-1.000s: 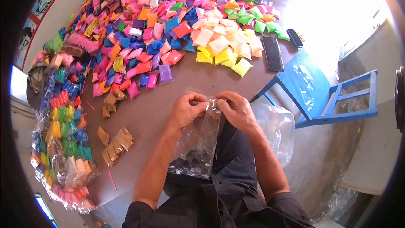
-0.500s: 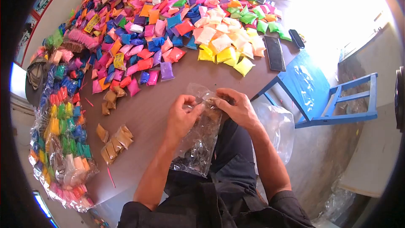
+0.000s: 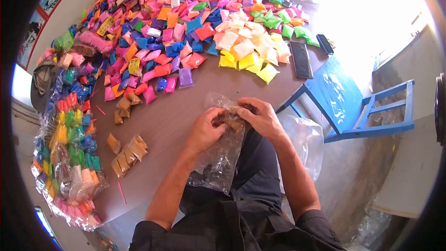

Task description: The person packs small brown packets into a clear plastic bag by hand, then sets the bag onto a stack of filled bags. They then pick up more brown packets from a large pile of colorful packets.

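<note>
A clear plastic bag (image 3: 216, 165) hangs between my hands above my lap, at the table's near edge. My left hand (image 3: 207, 131) is closed on the bag's upper left side, with the thumb and fingers bent inward. My right hand (image 3: 261, 118) pinches the bag's upper right part between thumb and fingers. Something brownish shows through the plastic between the fingertips; its shape is partly hidden. To the left on the table lie a clear pack of brown packets (image 3: 130, 155) and a loose brown packet (image 3: 114, 143). More brown packets (image 3: 122, 110) lie behind them.
A large heap of colourful packets (image 3: 172, 32) covers the back of the brown table (image 3: 162, 116). Bagged packets (image 3: 74, 148) line its left edge. A dark phone (image 3: 301, 59) lies at the right, near a blue chair (image 3: 339, 93). A pink stick (image 3: 121, 192) lies front left.
My left hand has shifted slightly, with its fingers curling further in at the bag's top. More of the brownish thing shows between my hands. The right hand stays almost in place.
</note>
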`<state>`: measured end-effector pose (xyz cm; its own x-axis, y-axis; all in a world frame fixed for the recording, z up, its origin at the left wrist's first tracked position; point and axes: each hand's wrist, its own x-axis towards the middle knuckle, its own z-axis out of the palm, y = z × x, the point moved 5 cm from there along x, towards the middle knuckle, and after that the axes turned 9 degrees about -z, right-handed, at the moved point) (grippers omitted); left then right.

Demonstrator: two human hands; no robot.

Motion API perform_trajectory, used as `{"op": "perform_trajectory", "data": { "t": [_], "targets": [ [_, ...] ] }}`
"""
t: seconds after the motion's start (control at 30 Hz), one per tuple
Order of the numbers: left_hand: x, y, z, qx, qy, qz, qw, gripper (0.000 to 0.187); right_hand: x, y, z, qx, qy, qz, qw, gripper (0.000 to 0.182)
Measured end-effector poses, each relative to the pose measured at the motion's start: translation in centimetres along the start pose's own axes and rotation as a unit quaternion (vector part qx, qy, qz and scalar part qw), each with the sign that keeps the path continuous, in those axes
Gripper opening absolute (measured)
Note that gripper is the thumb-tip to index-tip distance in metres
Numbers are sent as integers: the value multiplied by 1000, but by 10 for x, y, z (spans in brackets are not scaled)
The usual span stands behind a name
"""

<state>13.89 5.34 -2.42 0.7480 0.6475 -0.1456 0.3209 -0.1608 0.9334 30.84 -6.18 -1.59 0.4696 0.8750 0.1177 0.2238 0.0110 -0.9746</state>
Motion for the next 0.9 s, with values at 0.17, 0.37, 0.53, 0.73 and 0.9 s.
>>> {"op": "perform_trajectory", "data": {
  "t": [0.17,0.37,0.53,0.73,0.9],
  "targets": [
    [2,13,-7,33,-12,-64,997,21,4,-6,-3,-32,-20,-15,999,36],
    [10,10,-5,15,-24,-80,996,21,8,-10,-3,-88,-16,-32,995,32],
    [5,18,3,9,33,-59,998,19,5,-16,-1,-100,4,-12,995,31],
    [-1,26,3,95,58,-25,993,21,2,-21,6,-120,16,-12,993,29],
    [2,21,0,147,68,19,987,23,2,-23,0,-112,-29,-98,988,30]
  ]
}}
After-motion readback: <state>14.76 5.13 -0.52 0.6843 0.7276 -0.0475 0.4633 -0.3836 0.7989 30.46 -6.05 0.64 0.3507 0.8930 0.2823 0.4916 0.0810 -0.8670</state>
